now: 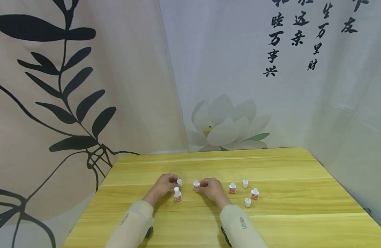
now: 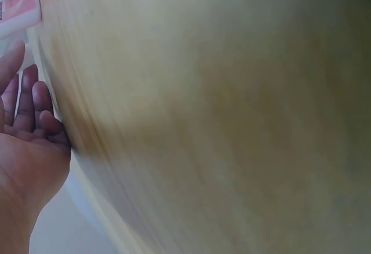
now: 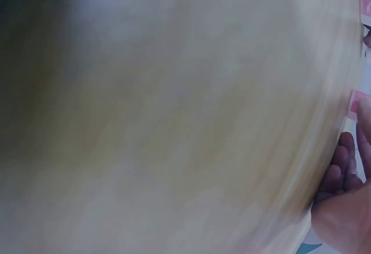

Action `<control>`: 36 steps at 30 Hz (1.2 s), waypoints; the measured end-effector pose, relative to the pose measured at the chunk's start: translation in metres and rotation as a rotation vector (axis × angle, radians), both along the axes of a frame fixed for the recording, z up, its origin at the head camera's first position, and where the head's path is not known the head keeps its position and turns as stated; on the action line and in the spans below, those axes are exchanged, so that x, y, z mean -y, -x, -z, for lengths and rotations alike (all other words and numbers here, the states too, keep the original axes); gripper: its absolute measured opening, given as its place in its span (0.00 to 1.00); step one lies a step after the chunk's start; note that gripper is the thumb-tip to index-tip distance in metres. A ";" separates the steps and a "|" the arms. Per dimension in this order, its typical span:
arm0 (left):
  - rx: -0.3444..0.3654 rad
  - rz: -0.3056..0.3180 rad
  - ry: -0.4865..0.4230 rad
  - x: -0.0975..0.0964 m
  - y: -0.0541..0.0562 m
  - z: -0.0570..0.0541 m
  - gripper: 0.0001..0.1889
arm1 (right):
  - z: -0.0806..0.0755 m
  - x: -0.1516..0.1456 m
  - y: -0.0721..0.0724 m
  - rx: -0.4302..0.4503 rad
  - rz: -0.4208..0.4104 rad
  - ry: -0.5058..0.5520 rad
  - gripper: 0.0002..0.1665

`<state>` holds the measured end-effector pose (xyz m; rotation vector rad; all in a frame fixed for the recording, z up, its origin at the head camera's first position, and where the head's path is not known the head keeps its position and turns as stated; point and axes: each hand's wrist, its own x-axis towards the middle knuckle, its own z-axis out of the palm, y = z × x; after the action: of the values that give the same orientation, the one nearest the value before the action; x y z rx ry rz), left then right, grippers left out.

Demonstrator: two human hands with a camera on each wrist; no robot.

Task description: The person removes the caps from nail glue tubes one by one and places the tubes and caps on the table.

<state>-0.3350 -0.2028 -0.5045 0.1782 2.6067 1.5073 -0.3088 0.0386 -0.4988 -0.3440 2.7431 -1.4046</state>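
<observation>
In the head view my left hand (image 1: 164, 184) pinches a small white cap (image 1: 179, 182) between thumb and fingers, just off to the left of centre. Close below that hand stands a small white bottle (image 1: 177, 195) with a red-pink label and a tall white cap on it. My right hand (image 1: 212, 189) grips another small labelled bottle (image 1: 196, 186), upright with a short white top. A gap separates the held cap from the held bottle. In the left wrist view, the left hand (image 2: 32, 144) shows its palm side; the right hand (image 3: 345, 199) is cut off by the frame edge.
Right of my right hand stand two more labelled bottles, one nearer (image 1: 232, 188) and one farther right (image 1: 254, 194). Two loose white caps (image 1: 245, 184) lie beside them, each with a thin tip pointing up. A wood-grain table (image 1: 302, 227) meets printed curtains (image 1: 140, 86) behind.
</observation>
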 end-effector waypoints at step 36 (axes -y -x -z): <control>-0.092 -0.005 0.030 0.012 -0.008 -0.007 0.18 | 0.007 -0.004 -0.001 -0.005 -0.022 0.046 0.18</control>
<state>-0.3267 -0.2144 -0.4975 0.2442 2.7009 1.4949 -0.3078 0.0422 -0.5055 -0.3788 2.7062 -1.4652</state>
